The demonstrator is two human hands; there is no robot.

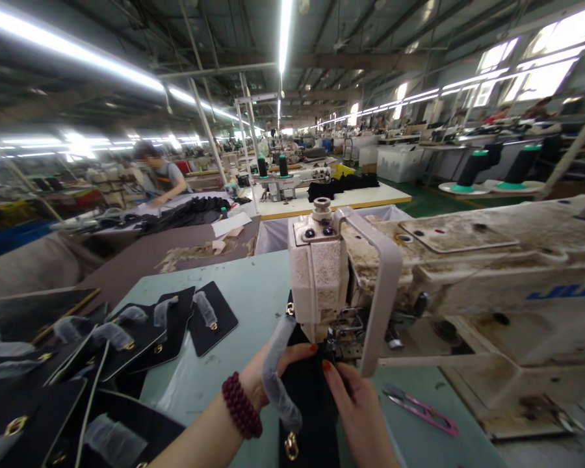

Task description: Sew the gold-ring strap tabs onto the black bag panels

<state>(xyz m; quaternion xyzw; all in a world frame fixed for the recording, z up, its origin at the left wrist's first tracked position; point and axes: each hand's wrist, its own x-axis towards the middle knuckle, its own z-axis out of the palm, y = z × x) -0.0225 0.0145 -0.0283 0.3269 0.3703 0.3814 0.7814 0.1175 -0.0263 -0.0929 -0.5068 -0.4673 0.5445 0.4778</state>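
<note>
A black flat panel, which looks like a bag piece, lies under the head of a sewing machine. On it is a handle wrapped in clear plastic, with a gold ring at its near end. My left hand grips the panel's left side, partly behind the handle; its thumb reaches close to the presser foot. My right hand holds the right edge with thumb and curled fingers. The needle is hidden by machine parts.
Several black panels with plastic-wrapped handles lie overlapping on the pale green table to my left. Pink-handled thread snips rest at right. Thread cones stand behind the machine. A person works at a table further left.
</note>
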